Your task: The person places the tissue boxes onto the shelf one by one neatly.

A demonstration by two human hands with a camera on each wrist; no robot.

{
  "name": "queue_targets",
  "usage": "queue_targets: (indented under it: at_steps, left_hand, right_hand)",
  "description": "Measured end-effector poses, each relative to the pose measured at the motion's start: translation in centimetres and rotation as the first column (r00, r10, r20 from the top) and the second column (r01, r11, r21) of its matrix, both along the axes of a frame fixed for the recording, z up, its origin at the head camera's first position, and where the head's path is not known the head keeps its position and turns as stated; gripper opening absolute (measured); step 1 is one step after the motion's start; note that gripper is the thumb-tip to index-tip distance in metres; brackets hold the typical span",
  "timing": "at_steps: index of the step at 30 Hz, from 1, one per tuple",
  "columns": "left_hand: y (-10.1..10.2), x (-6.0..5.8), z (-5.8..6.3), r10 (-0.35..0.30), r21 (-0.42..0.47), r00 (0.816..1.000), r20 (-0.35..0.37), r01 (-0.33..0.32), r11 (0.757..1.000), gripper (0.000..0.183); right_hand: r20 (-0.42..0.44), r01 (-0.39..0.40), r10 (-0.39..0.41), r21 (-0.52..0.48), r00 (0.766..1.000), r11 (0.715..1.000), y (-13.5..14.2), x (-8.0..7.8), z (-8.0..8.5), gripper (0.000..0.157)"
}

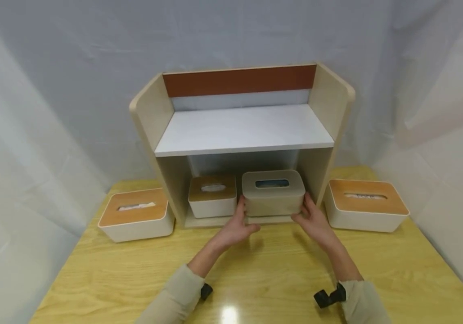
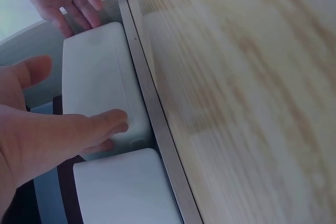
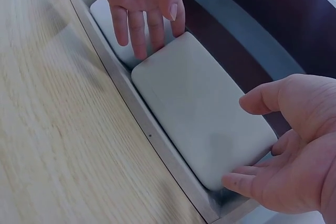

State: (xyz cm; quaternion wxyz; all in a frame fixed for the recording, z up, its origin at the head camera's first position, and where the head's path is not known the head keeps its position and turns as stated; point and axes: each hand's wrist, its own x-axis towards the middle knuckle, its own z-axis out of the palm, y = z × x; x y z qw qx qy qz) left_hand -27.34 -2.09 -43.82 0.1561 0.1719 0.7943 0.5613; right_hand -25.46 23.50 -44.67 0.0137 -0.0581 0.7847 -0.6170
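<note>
A beige tissue box [image 1: 273, 204] with an oval slot in its lid stands on the lower shelf, in the right part of the bay. My left hand [image 1: 236, 230] is at its left end, fairly straight fingers reaching between it and a white tissue box with a brown wooden lid [image 1: 212, 208]. At the other end, my right hand [image 1: 315, 225] has its fingertips along the beige box's side, thumb near the front corner. In the right wrist view the beige box [image 3: 202, 114] lies between both hands, thumbs held off its front face.
A shelf unit with a white upper board [image 1: 243, 130] stands on the wooden table [image 1: 255, 274]. Its side panels flank the boxes closely. Wood-lidded tissue boxes sit outside it, one on the left [image 1: 138, 216], another on the right [image 1: 366, 204]. Pale sheeting [image 1: 235, 36] hangs behind.
</note>
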Motion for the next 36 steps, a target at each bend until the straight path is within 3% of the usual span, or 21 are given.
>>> queue_targets:
  at_steps: [8, 20, 29, 36]
  left_hand:
    - [-0.3, 0.4, -0.3, 0.013, -0.005, 1.000, -0.009, -0.013, 1.000, 0.102]
    - [-1.5, 1.3, 0.1, -0.050, 0.013, 0.999, -0.004, 0.050, 0.999, 0.102]
    - [-1.8, 2.5, 1.0, -0.087, -0.058, 0.996, -0.030, 0.086, 0.995, 0.101]
    - [-3.5, 3.6, 1.8, -0.077, -0.111, 0.995, -0.065, 0.070, 0.991, 0.101]
  right_hand:
    - [-0.015, -0.010, 0.010, 0.015, 1.000, 1.000, -0.2, 0.3, -0.6, 0.085]
    - [0.006, -0.002, 0.002, 0.100, 1.000, 0.995, -1.2, 1.1, 0.3, 0.082]
    - [-0.009, -0.034, 0.038, 0.233, 0.999, 0.972, -1.5, 2.4, 1.8, 0.082]
    - [-0.041, -0.068, 0.084, 0.291, 0.996, 0.954, -2.3, 2.7, 2.2, 0.079]
